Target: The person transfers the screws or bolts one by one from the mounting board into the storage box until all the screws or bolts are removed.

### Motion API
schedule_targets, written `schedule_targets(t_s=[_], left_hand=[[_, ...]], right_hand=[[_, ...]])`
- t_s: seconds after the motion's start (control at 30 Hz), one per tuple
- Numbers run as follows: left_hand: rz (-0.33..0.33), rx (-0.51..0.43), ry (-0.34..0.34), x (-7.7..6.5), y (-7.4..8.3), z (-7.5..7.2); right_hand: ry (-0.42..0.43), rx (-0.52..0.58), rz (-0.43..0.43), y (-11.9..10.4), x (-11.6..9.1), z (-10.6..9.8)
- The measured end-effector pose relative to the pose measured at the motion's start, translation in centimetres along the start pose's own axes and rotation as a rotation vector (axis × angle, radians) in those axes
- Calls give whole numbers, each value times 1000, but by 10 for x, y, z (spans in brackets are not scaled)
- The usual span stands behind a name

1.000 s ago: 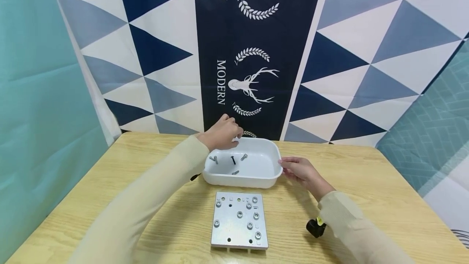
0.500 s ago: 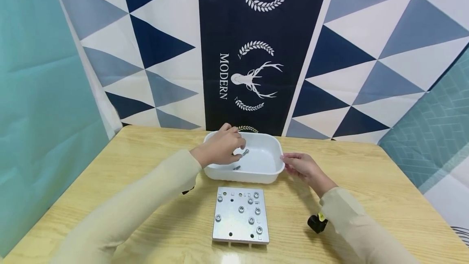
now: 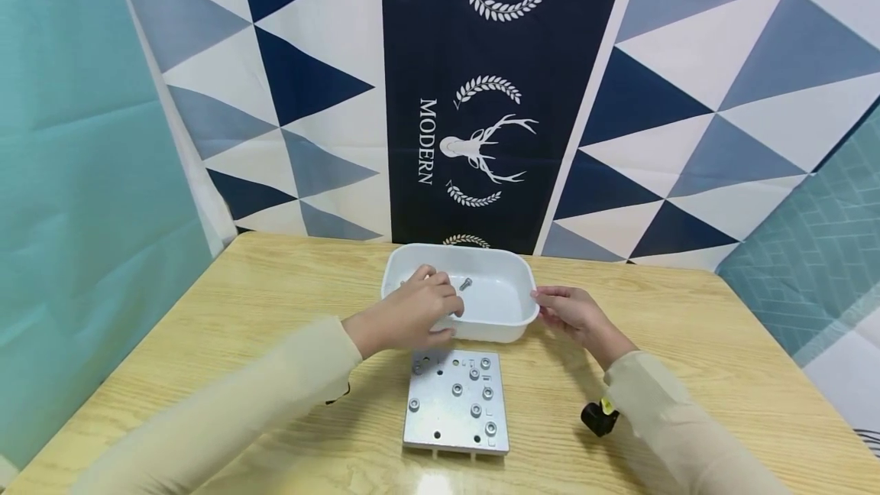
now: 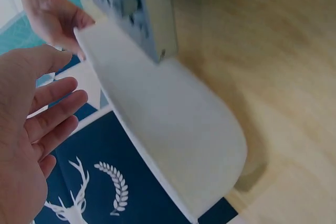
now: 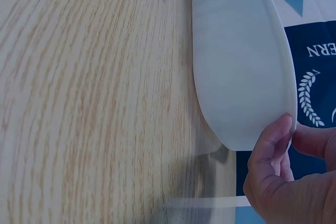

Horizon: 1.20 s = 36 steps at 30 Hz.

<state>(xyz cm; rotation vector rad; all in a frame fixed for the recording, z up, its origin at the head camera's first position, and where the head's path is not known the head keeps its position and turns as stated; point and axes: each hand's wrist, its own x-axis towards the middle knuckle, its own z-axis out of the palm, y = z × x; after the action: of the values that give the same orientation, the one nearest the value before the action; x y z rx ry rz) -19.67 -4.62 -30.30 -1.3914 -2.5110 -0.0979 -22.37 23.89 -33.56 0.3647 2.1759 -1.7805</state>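
Observation:
A white plastic tub (image 3: 491,333) stands at the back of the table, a small bolt (image 3: 465,283) visible on its floor. Over the tub's front left part is my left hand (image 3: 415,312), which hides much of the inside. In the left wrist view the fingers (image 4: 55,116) are loosely bent, with nothing seen between them and the thumb. My right hand (image 3: 574,312) pinches the tub's right rim between thumb and fingers, as the right wrist view confirms. In front of the tub lies a silver metal plate (image 3: 440,416) with several socket-head bolts in its holes.
A small black object with a yellow label (image 3: 600,418) lies beside the right sleeve. The wooden table (image 3: 309,281) ends at a patterned cloth backdrop (image 3: 323,98). Thin pieces stick out beneath the metal plate's front edge.
My left hand has come from the tub's back left side toward its front edge, near the plate. My right hand keeps its pinch on the rim. The head view has tilted slightly.

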Motion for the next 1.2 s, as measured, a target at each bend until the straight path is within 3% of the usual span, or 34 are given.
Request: schedule_targets(t_s=[0.27,0.47,0.8,1.2], left_hand=[[80,18,5,-20,21,3],[125,41,-40,-29,37,5],[211,97,-45,-32,49,10],[213,130,-20,-31,53,16]], right_hand=[[7,1,8,-1,1,0],[2,18,6,-2,0,0],[2,27,10,-2,0,0],[6,8,15,-1,0,-1]])
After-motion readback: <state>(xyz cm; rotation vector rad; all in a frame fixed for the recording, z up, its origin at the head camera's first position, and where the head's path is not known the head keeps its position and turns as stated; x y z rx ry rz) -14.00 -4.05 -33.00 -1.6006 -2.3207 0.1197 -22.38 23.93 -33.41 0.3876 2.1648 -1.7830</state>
